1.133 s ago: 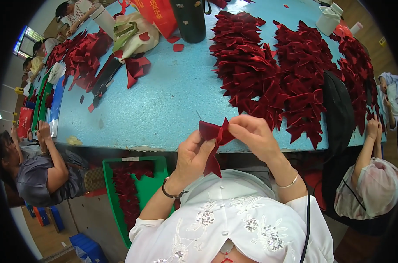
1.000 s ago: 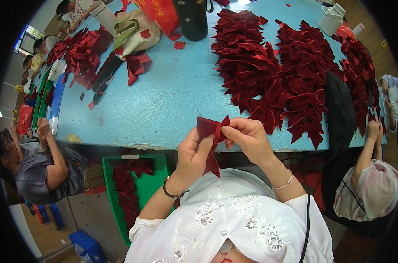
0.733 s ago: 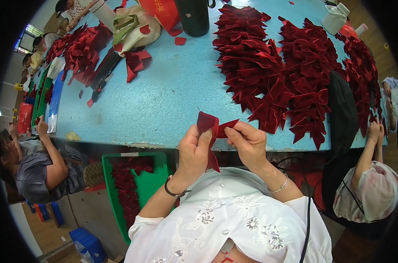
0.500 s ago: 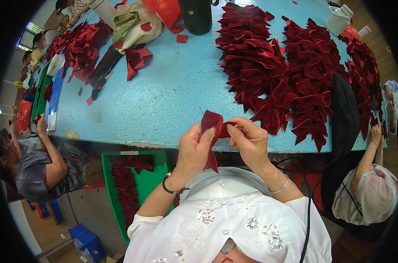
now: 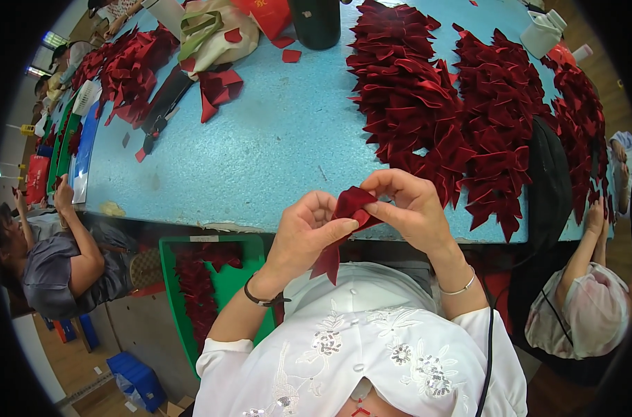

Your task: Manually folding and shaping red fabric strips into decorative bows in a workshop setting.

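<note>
A dark red velvet ribbon bow (image 5: pixel 353 203) is held between my two hands just over the table's near edge. My left hand (image 5: pixel 306 226) pinches its lower side with thumb and fingers, and one tail hangs down below. My right hand (image 5: pixel 408 206) grips the bow's upper right part between thumb and forefinger. Parts of the bow lie hidden behind my fingers. Beyond my right hand, long rows of similar red bows (image 5: pixel 406 90) are heaped on the blue table (image 5: pixel 260 146).
Below the table edge at left stands a green crate (image 5: pixel 250 292) with red bows inside. A dark cup (image 5: pixel 316 24), a cream cloth bag (image 5: pixel 225 38) and loose ribbon pieces (image 5: pixel 219 90) lie farther back. A black bag (image 5: pixel 547 181) hangs at right. Co-workers sit on both sides.
My right hand has moved up and right, turning the bow. The bow's loops have closed in together, with its tail now hanging lower toward the left.
</note>
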Available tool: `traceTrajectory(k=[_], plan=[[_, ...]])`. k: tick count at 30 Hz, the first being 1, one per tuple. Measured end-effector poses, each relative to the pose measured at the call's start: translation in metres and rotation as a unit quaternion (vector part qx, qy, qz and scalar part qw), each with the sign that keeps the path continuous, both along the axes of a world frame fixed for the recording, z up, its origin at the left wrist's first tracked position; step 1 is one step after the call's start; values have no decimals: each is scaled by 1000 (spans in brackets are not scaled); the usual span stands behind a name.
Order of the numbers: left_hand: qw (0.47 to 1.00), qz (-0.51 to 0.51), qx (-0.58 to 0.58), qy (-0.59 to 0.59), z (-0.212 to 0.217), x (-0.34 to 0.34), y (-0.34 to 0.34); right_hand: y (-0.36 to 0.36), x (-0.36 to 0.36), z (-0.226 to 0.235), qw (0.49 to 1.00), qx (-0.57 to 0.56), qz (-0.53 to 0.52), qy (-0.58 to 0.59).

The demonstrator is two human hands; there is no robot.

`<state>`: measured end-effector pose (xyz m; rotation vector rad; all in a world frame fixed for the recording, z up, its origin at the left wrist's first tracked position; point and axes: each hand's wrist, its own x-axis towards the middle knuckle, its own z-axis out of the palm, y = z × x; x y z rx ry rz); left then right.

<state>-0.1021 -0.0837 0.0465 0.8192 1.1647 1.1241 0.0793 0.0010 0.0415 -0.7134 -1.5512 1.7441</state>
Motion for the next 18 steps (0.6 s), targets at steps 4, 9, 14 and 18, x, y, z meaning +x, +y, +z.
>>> traceTrajectory(k=[4,9,14,18], plan=[[996,6,-10,-84,-6,-2,-1,-4,1,-3,995,-87,-15,38],[996,11,-13,-85,-8,-3,4,-6,-7,-4,950,278,-93,-103],[998,7,-12,-57,-14,-10,11,8,-11,-20,890,429,-108,-108],[998,15,-3,-55,-15,-16,20,12,-15,-25,904,407,-101,-84]])
